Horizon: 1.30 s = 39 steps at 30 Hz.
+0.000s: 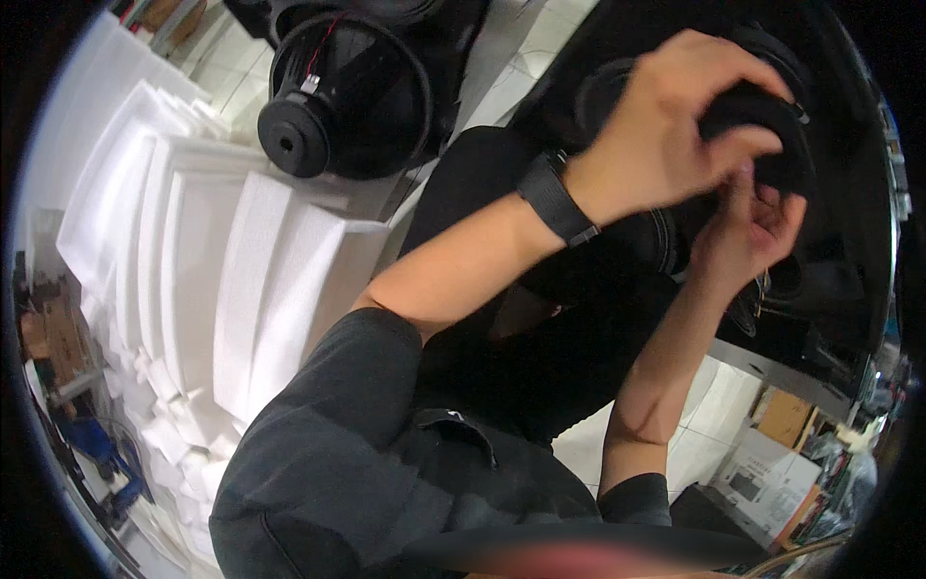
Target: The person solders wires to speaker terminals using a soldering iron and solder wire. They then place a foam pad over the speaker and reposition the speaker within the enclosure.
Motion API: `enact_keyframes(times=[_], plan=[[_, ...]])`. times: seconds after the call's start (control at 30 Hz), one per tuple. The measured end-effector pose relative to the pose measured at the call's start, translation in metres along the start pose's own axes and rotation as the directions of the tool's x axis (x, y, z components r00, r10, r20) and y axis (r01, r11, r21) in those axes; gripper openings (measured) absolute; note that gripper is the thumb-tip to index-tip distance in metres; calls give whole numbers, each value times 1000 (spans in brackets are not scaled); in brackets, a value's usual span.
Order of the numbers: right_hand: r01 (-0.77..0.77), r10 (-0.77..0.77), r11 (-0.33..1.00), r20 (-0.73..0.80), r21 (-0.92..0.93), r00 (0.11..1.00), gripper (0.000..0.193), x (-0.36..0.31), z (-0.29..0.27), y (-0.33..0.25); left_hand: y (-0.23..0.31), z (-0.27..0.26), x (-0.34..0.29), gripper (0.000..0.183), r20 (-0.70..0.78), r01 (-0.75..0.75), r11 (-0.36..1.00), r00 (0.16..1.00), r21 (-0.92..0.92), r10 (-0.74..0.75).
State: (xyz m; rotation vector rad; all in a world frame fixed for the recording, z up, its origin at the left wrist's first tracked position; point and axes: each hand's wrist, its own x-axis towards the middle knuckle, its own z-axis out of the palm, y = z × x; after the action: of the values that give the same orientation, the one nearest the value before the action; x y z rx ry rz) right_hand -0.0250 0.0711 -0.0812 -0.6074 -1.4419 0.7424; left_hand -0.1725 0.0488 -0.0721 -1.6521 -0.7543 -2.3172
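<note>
At the upper right both hands are close together over a large black casing. My left hand (675, 116), with a black watch band (559, 201) at its wrist, curls its fingers and thumb round a dark, rounded black part (786, 145). Just below it, my right hand (752, 227) has bent fingers, their tips near the left thumb at the lower edge of that part. Whatever lies between the right fingertips is too small or hidden to make out. Black on black hides the part's outline. Thin wires (765, 285) show beside the right wrist.
A black speaker (386, 106) with a round magnet (289, 135), red wire and white connector (311, 85) sits at the upper left. White foam sheets (260, 289) stand stacked at left, with foam scraps (178, 434) below. Boxes (772, 473) stand at lower right.
</note>
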Motion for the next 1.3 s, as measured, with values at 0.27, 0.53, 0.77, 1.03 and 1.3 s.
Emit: enact_keyframes(times=[0.27,0.53,0.77,1.03,1.3], plan=[[58,-60,997,32,48,998,35,3,-15,8,88,-85,-135,33,378,515,852,774,92,-509],[85,-85,996,45,-4,995,43,0,-20,6,52,-219,-238,14,64,837,298,303,459,-951],[57,-58,998,48,33,997,48,-5,-14,6,-15,-231,-296,14,-99,995,-99,-98,5,-990],[56,-57,998,-72,-24,996,48,-13,-9,13,-134,-192,-273,49,66,964,-244,-252,102,-966],[9,-21,998,-228,-55,974,61,-27,-27,34,-192,-153,-208,93,340,982,-166,-187,88,-922]])
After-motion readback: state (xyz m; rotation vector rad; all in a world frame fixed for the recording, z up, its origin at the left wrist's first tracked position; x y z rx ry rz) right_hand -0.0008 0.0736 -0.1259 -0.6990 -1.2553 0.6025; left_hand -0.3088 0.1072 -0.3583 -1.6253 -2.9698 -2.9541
